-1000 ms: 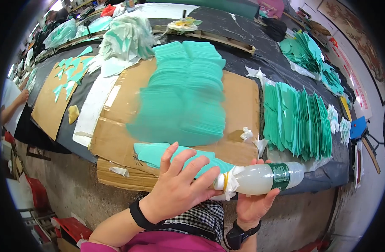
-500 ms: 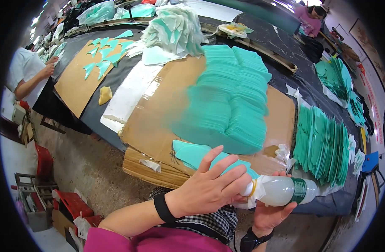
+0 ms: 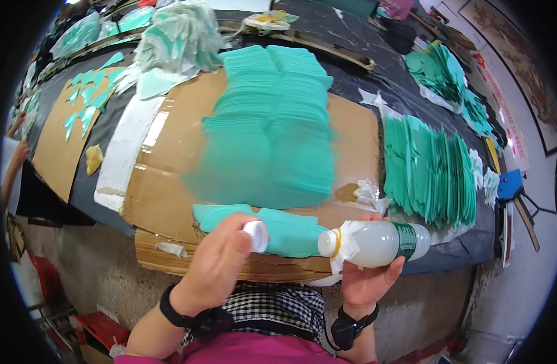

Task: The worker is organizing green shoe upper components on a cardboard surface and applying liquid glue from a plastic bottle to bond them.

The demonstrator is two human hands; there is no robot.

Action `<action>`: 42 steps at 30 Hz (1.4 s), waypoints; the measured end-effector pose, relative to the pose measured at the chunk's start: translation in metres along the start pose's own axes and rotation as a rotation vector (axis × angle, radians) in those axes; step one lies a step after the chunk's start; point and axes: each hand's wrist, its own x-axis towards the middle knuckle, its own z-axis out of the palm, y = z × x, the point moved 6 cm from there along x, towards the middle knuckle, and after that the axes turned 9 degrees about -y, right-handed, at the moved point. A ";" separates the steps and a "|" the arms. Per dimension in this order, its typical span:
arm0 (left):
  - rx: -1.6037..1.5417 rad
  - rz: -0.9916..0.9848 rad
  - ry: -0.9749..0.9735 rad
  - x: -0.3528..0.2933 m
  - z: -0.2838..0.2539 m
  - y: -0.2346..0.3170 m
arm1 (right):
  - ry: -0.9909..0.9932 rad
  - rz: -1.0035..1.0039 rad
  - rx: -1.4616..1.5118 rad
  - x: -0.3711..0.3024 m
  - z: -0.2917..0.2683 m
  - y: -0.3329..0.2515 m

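Note:
A clear plastic bottle (image 3: 378, 244) with a green label and cloudy whitish contents lies nearly level, its neck pointing left. My right hand (image 3: 368, 285) supports it from below, fingers wrapped round it. White tissue or cloth (image 3: 346, 244) is tied about the neck with a yellow band, and the white mouth end sticks out. To the left, my left hand (image 3: 214, 265) is closed on a white cap (image 3: 256, 236), apart from the bottle. Flat teal pieces (image 3: 285, 232) lie just beyond both hands on the cardboard (image 3: 163, 200).
A big fanned stack of teal sheets (image 3: 269, 139) covers the middle of the cardboard. Another teal stack (image 3: 430, 170) stands at right. Whitish-green pieces (image 3: 175, 45) are heaped at the back. A yellow sponge-like lump (image 3: 94, 159) sits at left, near a person's arm (image 3: 17, 156).
My left hand has come away from the bottle's neck, moving left with the white cap. The bottle stays in my right hand. The view has shifted to the right.

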 end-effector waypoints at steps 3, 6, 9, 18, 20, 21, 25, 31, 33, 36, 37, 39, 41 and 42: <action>-0.227 0.061 -0.021 0.004 0.002 -0.002 | 0.026 -0.049 0.038 0.005 -0.007 -0.010; -0.454 0.002 -0.057 0.014 0.007 -0.007 | 0.134 -0.099 -0.058 0.002 -0.027 -0.026; -0.665 -0.020 -0.066 0.017 0.007 -0.003 | 0.126 -0.155 -0.049 0.004 -0.041 -0.035; -0.466 0.130 0.085 0.023 -0.056 0.013 | -0.151 -0.068 0.602 0.005 -0.050 -0.052; -0.336 0.170 0.232 0.031 -0.084 0.022 | -0.156 -0.090 0.434 0.005 -0.054 -0.057; -0.325 0.171 0.248 0.037 -0.101 0.025 | -0.164 -0.096 0.370 0.006 -0.055 -0.057; 0.202 0.015 0.435 0.063 -0.192 0.001 | -0.167 -0.102 0.297 0.009 -0.057 -0.057; 0.799 -0.024 0.579 0.092 -0.246 -0.020 | -0.129 -0.116 0.300 0.008 -0.064 -0.056; 0.993 -0.160 0.552 0.100 -0.249 -0.032 | -0.147 -0.117 0.268 0.008 -0.058 -0.055; 1.113 -0.200 0.538 0.099 -0.252 -0.038 | -0.174 -0.119 0.200 0.006 -0.047 -0.057; 1.185 -0.216 0.537 0.098 -0.251 -0.036 | -0.182 -0.119 0.161 0.006 -0.044 -0.058; 1.317 -0.244 0.522 0.094 -0.247 -0.034 | -0.182 -0.126 0.112 0.004 -0.040 -0.060; 1.450 -0.270 0.507 0.090 -0.246 -0.034 | -0.185 -0.136 0.065 0.002 -0.038 -0.061; 1.427 -0.283 0.521 0.088 -0.251 -0.037 | -0.143 -0.169 0.031 0.001 -0.041 -0.062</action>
